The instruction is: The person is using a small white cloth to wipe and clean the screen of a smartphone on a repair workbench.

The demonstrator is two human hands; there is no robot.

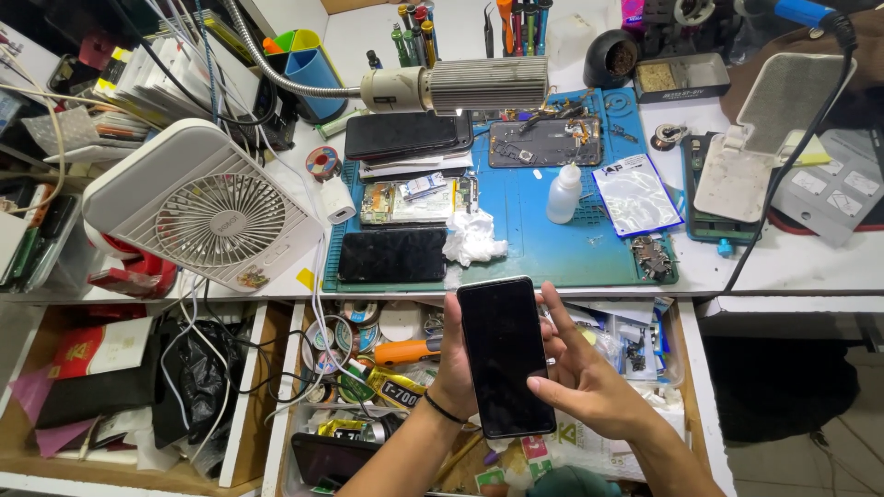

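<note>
two hands hold one dark smartphone [505, 354] upright above the open drawer [691, 368] below the worktop's front edge. the left hand [454, 354] is wrapped round the phone's left side, gripping it from behind; the right hand [580, 377] is half open, fingers against the phone's right edge and the thumb lying on the lower screen. on the worktop [792, 262] lies one blue mat [529, 235], carrying one black phone [391, 255] at its front left corner, one opened phone [419, 201] behind that, one dark phone [407, 135] at its back left corner, one circuit frame [543, 143] at the back, one white squeeze bottle [564, 193] mid-mat, one crumpled tissue [471, 237] and one clear pouch [635, 195]. one white fan [207, 213] leans at the worktop's left front edge.
</note>
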